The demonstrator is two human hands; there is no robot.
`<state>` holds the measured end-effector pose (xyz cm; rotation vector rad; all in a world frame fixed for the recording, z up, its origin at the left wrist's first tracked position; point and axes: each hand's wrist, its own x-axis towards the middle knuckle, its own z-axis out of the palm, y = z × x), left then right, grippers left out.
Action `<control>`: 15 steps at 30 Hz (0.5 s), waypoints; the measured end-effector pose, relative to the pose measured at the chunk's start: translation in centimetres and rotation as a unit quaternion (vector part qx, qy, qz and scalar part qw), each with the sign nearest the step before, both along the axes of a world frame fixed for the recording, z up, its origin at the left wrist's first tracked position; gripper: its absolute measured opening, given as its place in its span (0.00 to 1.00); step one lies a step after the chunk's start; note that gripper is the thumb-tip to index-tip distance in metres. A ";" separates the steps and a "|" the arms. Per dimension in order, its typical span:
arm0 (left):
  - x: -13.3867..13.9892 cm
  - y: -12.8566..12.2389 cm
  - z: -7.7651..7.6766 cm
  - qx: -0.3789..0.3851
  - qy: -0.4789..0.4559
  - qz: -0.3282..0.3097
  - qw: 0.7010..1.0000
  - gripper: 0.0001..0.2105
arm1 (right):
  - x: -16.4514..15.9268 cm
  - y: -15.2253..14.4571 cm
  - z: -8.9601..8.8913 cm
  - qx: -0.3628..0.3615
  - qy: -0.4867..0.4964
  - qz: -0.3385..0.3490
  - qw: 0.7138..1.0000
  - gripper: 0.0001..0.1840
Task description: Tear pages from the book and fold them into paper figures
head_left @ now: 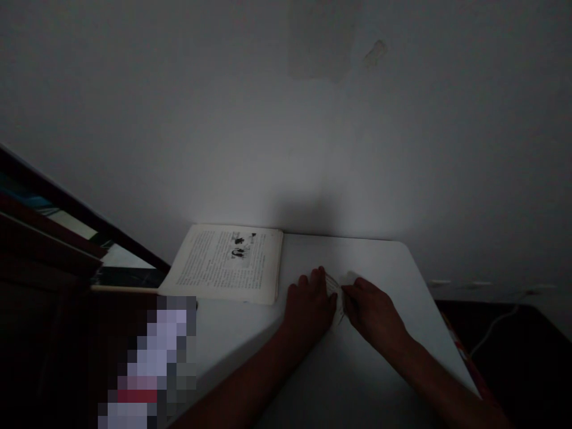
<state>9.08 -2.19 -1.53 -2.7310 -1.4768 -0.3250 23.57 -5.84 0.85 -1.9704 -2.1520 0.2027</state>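
The left hand [308, 302] is resting over a small piece of printed paper [333, 286] on the white table [366, 253], its fingers lying close together, though I cannot tell whether they are gripping, while the right hand [375, 305] is pinching the paper's right edge in its fingertips. Farther back to the left, a book [205, 259] is lying with an illustrated page facing up, its far edge bordering the wall [232, 131].

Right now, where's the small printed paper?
In the head view, the small printed paper is at the white table, between the left hand and right hand, right of the larger printed pages.
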 end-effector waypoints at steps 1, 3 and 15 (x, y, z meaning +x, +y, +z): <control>0.0 0.0 -0.1 0.001 -0.001 0.001 1.000 0.25 | 0.0 0.0 0.0 0.002 -0.001 -0.002 1.000 0.11; 0.0 0.1 -0.2 0.002 -0.001 0.000 1.000 0.25 | 0.1 0.1 0.0 0.001 -0.002 0.005 1.000 0.12; 0.1 0.0 -0.2 -0.004 -0.001 0.004 1.000 0.24 | 0.3 0.9 -0.5 0.062 -0.050 0.078 0.994 0.13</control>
